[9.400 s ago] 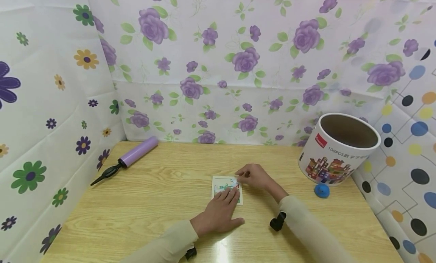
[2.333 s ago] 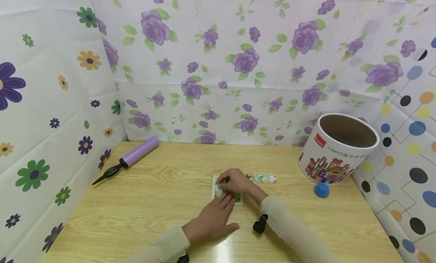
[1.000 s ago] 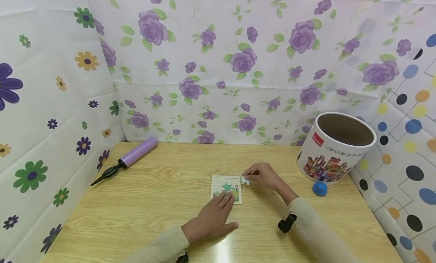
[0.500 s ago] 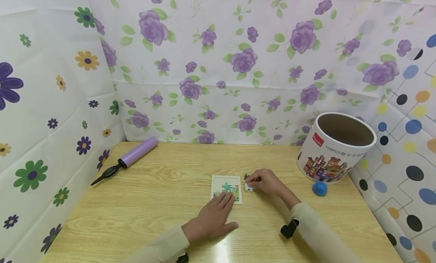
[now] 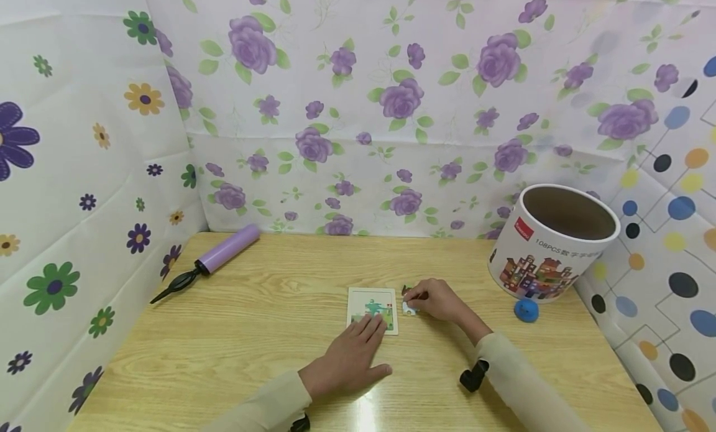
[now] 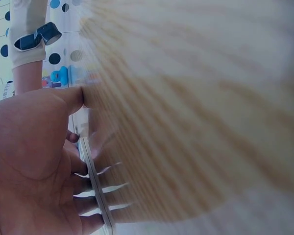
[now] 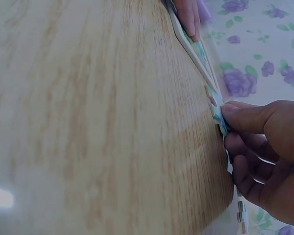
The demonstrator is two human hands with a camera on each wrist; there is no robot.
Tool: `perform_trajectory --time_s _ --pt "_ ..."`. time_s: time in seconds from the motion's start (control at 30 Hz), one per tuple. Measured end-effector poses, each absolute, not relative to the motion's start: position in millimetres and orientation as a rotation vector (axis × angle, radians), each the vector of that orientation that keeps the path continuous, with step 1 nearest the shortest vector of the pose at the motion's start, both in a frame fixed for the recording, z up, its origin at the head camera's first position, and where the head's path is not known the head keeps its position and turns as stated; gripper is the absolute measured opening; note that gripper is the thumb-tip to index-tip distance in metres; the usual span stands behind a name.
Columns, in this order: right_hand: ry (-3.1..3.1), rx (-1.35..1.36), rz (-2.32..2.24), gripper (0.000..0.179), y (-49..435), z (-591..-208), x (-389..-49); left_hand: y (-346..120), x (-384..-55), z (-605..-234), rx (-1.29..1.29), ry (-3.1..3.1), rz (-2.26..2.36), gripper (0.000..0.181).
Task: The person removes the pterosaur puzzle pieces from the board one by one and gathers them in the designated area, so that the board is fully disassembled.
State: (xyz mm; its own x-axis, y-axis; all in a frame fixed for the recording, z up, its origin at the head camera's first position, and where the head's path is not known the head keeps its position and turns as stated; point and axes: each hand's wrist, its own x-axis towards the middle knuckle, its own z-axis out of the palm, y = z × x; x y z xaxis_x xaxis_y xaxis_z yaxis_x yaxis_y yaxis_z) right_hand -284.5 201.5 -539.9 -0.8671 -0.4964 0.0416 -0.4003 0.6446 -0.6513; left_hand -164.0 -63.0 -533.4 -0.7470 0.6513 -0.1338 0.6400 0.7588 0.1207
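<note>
A small jigsaw board (image 5: 360, 298) with a pale frame lies mid-table; its upper part is bare and a teal figure (image 5: 373, 306) shows lower down. My left hand (image 5: 351, 360) rests on its lower part with straight fingers, hiding the bottom. In the left wrist view these fingers reach over the board's edge (image 6: 94, 178). Just right of the board, my right hand (image 5: 439, 300) pinches a pale blue puzzle piece (image 7: 215, 110) between thumb and fingers, low at the tabletop. A dark red and green piece (image 5: 406, 289) shows beyond the fingertips. Further pieces (image 7: 241, 210) lie behind the right hand.
A purple hand pump (image 5: 229, 250) with a black nozzle lies at the back left. A large white bucket (image 5: 550, 242) stands at the back right, a small blue object (image 5: 526, 310) before it. Patterned cloth walls (image 5: 358, 109) close in the table's back and sides.
The right hand has gone from over the board to its right side with a piece, then slightly toward me. The board's upper part, earlier filled, is bare. The left hand stays on the board.
</note>
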Motion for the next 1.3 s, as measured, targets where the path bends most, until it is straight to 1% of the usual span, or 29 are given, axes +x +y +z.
perform_trajectory --time_s 0.47,0.87,1.3 --pt "2.768 -0.748 -1.006 0.009 196.5 -535.9 -285.5 -60.7 -163.2 -531.0 0.991 2.812 0.091 0.086" --pt "2.753 -0.813 -0.991 0.013 170.5 -523.4 -282.4 -58.7 -160.1 -528.1 0.946 2.826 0.077 0.085" --pt "2.707 -0.836 -0.982 0.012 143.5 -531.7 -290.9 -59.0 -159.4 -526.7 0.942 2.829 0.087 0.083"
